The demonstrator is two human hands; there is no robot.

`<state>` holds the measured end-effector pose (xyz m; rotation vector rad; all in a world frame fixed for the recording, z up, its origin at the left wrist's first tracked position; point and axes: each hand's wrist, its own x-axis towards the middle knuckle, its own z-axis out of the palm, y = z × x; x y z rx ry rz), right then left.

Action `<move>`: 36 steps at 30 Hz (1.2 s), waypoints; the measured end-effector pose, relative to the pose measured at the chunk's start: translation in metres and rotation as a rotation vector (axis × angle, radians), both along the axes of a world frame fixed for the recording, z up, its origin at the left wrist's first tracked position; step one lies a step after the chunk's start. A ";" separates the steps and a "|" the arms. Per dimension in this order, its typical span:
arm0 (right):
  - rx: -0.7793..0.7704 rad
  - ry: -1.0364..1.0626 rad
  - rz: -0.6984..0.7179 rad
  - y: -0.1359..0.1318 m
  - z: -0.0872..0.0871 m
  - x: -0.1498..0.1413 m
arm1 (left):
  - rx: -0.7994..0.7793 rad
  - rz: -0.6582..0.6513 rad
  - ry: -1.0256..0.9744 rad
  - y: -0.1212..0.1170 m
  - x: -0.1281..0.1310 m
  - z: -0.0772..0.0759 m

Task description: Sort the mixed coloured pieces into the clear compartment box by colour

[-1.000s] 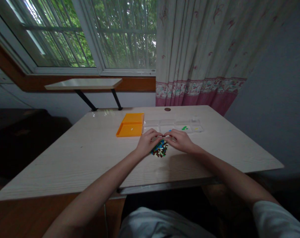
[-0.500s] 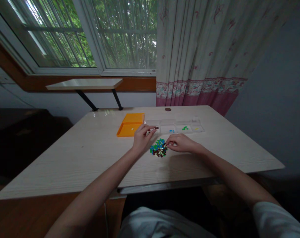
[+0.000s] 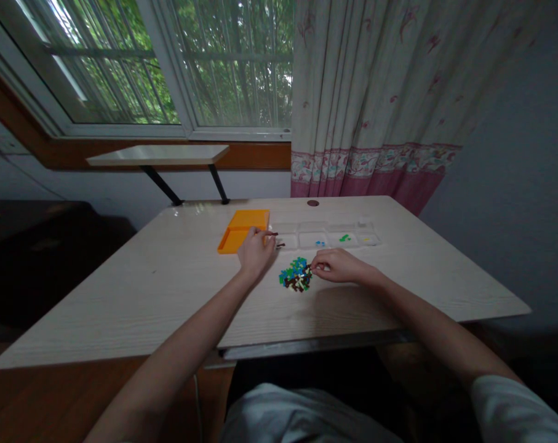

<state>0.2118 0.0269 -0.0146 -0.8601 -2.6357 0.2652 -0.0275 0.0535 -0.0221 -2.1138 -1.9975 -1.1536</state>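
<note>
On a pale wood-grain table [image 3: 122,307], an open orange plastic case [image 3: 251,218], clear plastic compartment boxes [image 3: 307,238] and a heap of tiny multicoloured pieces [image 3: 296,274].

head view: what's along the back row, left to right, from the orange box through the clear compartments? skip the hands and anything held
orange box → brown pieces → blue pieces → green pieces → small yellow piece

The head camera looks forward and down; table [image 3: 168,301] near, window [image 3: 235,67] farther off.

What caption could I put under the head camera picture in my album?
Left hand holds a dark piece near the clear tray; right hand at the edge of a pile of colourful pieces.
</note>
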 end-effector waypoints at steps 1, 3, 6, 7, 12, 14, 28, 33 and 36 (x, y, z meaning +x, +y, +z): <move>0.001 -0.002 0.000 0.000 0.000 0.000 | -0.023 0.011 0.010 0.001 0.000 -0.001; 0.002 -0.002 0.001 0.000 0.000 0.001 | -0.056 0.024 0.022 0.002 0.000 -0.002; -0.010 -0.002 0.008 -0.001 0.002 0.001 | -0.064 0.033 0.039 0.004 0.000 -0.004; -0.015 -0.005 0.011 -0.001 0.002 0.001 | -0.054 0.030 0.041 0.004 0.000 -0.005; -0.036 -0.014 0.013 -0.001 0.002 0.001 | 0.027 -0.215 0.007 -0.001 0.004 -0.004; -0.033 -0.011 0.006 0.000 0.001 0.002 | 0.037 -0.395 0.023 -0.005 0.007 -0.003; 0.038 0.259 -0.089 0.005 -0.008 -0.002 | 0.099 -0.763 0.114 -0.026 0.024 -0.003; 0.069 0.275 -0.084 0.005 -0.012 -0.005 | 0.114 -0.751 0.084 -0.026 0.023 -0.004; 0.092 0.284 -0.086 0.004 -0.014 -0.006 | 0.120 -0.759 0.073 -0.026 0.024 -0.004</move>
